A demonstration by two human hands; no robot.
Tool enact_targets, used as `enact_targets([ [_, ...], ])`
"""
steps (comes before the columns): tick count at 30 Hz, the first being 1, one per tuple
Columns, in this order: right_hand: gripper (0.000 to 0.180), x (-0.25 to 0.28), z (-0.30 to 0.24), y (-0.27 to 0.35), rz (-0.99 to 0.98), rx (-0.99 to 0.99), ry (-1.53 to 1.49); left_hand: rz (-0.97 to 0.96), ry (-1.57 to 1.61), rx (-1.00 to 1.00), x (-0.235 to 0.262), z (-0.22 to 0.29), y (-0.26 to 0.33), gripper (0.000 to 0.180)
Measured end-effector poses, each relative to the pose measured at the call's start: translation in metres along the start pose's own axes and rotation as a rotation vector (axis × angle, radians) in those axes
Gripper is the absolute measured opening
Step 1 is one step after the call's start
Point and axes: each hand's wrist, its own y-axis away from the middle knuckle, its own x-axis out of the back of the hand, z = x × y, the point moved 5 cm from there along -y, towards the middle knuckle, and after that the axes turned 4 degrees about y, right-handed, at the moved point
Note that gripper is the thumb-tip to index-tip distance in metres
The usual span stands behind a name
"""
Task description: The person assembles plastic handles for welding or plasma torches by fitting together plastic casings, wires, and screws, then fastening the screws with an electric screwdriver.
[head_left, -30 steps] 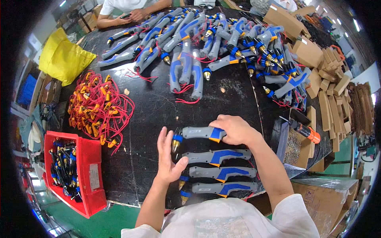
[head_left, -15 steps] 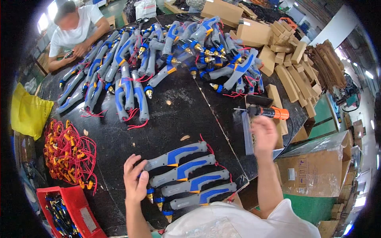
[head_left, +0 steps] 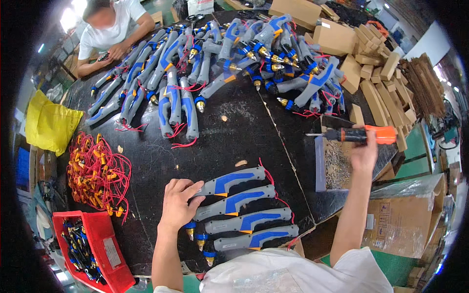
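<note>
Lower edge: on the black counter (head_left: 156, 163) before me lie four grey-and-blue tool bodies (head_left: 249, 221), side by side and slightly tilted, with red leads (head_left: 281, 200) at their right ends. Blue-collared brass tips (head_left: 201, 240) show at the left ends of the three nearest. To their left stands a red bin (head_left: 105, 232) of dark, slender parts (head_left: 80, 249); to the right, a plastic-wrapped carton (head_left: 403, 219).

Middle: my left fingers (head_left: 191, 189) are closed about the left end of the farthest body in the row, thumb on the near side. My right fingers (head_left: 371, 140) are wrapped round an orange-and-black screwdriver (head_left: 351, 135), its shaft pointing left near the far end of a tray (head_left: 320, 166) of small metal pieces (head_left: 337, 166). Well to the left is a tangle of red wires with orange pieces (head_left: 95, 166).

Upper part: a yellow bag (head_left: 51, 119) at the left; a large heap of similar tools (head_left: 171, 61) across the counter; cardboard boxes (head_left: 334, 39) at the right; and, far left, a seated person (head_left: 122, 27) in white.
</note>
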Motion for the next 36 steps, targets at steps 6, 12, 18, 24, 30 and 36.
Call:
enact_targets([
  [6,0.061,-0.12,-0.076,0.089,-0.615,0.081,-0.714,0.091,0.017,0.046,0.011,-0.012,0.008,0.049],
  [12,0.08,-0.164,-0.036,0.107,-0.875,-0.114,-0.998,-0.196,0.01,0.1,0.007,-0.003,-0.016,0.047],
  [18,0.063,-0.197,-0.04,0.097,-0.844,-0.1,-0.744,-0.075,0.13,0.019,-0.023,0.041,-0.065,0.053],
  [24,0.057,-0.221,-0.022,0.115,-0.669,0.151,-0.161,-0.1,0.109,-0.019,-0.063,0.045,-0.068,0.045],
  [30,0.057,-0.227,-0.012,0.119,-0.635,0.105,-0.121,-0.096,0.115,0.002,-0.061,0.045,-0.069,0.045],
  [36,0.056,-0.243,-0.005,0.128,-0.693,0.033,-0.088,-0.101,0.114,0.01,-0.063,0.046,-0.071,0.044],
])
